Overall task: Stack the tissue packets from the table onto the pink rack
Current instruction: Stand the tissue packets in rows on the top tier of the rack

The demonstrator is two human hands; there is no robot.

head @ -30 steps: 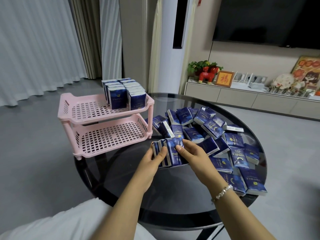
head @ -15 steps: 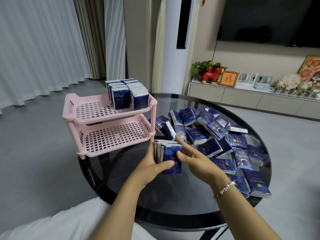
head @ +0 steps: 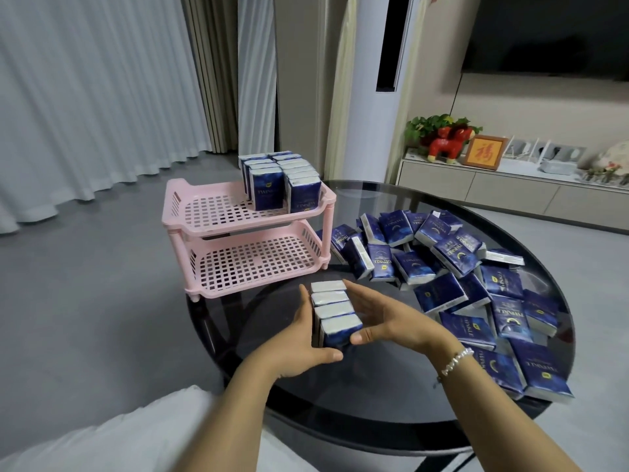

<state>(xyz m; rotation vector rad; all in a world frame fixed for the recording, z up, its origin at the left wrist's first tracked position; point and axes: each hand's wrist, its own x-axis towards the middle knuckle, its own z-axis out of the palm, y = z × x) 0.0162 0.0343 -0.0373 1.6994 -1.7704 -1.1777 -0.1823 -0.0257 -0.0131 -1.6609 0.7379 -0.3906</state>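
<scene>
Both hands (head: 340, 332) squeeze perhaps four packets (head: 335, 313).

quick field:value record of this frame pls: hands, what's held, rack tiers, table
left hand: pressed on the left side of the held row
right hand: pressed on its right side
held row: four tissue packets, upright, side by side, squeezed between both hands
pink rack: two tiers, on the table's left edge
top tier: two rows of upright packets at its right end, the rest bare
bottom tier: no packets
glass table: round, dark
loose packets: piled on the table's right half
</scene>
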